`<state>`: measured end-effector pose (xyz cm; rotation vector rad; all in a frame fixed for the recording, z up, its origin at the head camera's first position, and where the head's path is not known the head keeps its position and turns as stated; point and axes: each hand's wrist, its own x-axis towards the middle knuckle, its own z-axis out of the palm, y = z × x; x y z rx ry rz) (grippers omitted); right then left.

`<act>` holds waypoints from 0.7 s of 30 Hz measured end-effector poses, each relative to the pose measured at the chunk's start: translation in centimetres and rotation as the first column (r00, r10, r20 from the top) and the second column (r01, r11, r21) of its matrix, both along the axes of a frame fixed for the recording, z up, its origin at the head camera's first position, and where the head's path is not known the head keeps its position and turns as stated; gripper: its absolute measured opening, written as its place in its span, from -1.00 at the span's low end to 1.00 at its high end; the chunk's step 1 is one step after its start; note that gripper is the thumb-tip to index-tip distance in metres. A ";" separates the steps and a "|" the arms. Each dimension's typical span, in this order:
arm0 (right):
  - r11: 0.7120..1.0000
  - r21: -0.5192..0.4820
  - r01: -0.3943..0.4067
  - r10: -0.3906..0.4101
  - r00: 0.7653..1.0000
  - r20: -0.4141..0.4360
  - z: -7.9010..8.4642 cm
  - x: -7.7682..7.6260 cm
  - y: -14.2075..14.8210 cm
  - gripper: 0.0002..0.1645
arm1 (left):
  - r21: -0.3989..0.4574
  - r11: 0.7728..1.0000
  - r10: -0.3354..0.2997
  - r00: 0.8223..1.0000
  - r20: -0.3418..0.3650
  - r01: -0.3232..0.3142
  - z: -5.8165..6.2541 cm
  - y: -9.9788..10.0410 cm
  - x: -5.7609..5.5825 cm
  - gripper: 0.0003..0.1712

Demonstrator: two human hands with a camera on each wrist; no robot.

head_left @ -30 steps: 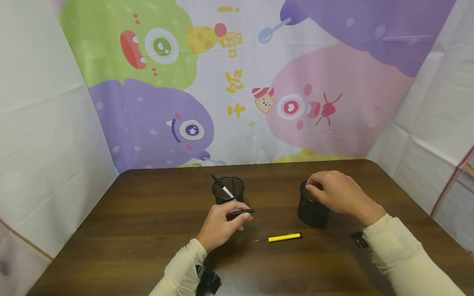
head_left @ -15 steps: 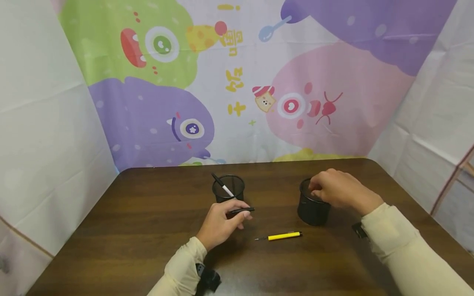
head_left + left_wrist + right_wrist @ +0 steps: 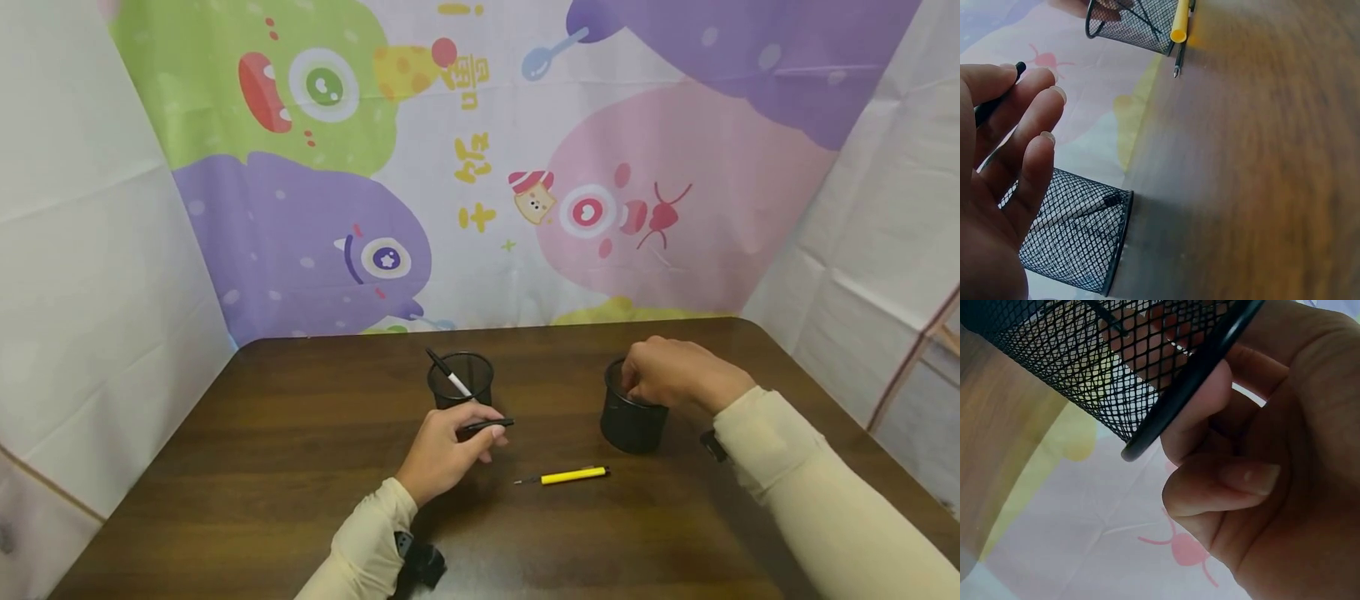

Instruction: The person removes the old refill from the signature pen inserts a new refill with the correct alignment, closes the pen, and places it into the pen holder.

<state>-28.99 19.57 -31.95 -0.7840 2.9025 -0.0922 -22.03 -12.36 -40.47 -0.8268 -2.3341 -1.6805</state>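
Observation:
My left hand (image 3: 447, 450) pinches a slim black pen-like stick (image 3: 491, 424) between thumb and fingers, just in front of the left black mesh pen holder (image 3: 442, 398). In that holder leans a white marker (image 3: 459, 384) with a black cap. My right hand (image 3: 686, 373) reaches over the rim of the right mesh pen holder (image 3: 632, 429), some fingers down inside. Through the mesh in the right wrist view, a fingertip (image 3: 1113, 334) lies near a thin dark stick (image 3: 1104, 315); whether it is gripped is unclear. Other fingers (image 3: 1210, 487) curl outside the rim.
A yellow pen (image 3: 573, 476) with a bare metal tip lies on the brown wooden table (image 3: 300, 467) between the hands, in front of the right pen holder. A cartoon-printed cloth (image 3: 487, 275) hangs behind the table, with pale cloth walls (image 3: 90, 250) at the sides.
My right hand has moved slightly left and down, its fingers deeper into the right pen holder. My left hand keeps its hold on the black stick. The yellow pen stays on the table.

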 end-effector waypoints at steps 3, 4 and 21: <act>1.000 0.010 0.002 -0.002 1.000 0.014 -0.1 -0.3 -0.1 -0.87 | 0.002 1.000 -0.003 1.000 -0.014 0.003 0.0 0.0 0.0 -0.87; 1.000 0.013 -0.001 0.001 1.000 0.021 -0.1 -0.3 -0.2 -0.85 | 0.003 1.000 -0.005 1.000 -0.019 0.005 0.1 -0.1 0.0 -0.87; 0.992 0.127 0.002 -0.023 0.986 0.166 -0.3 -1.5 -0.9 -0.65 | 0.006 1.000 -0.009 0.999 -0.037 0.009 0.1 -0.2 0.0 -0.88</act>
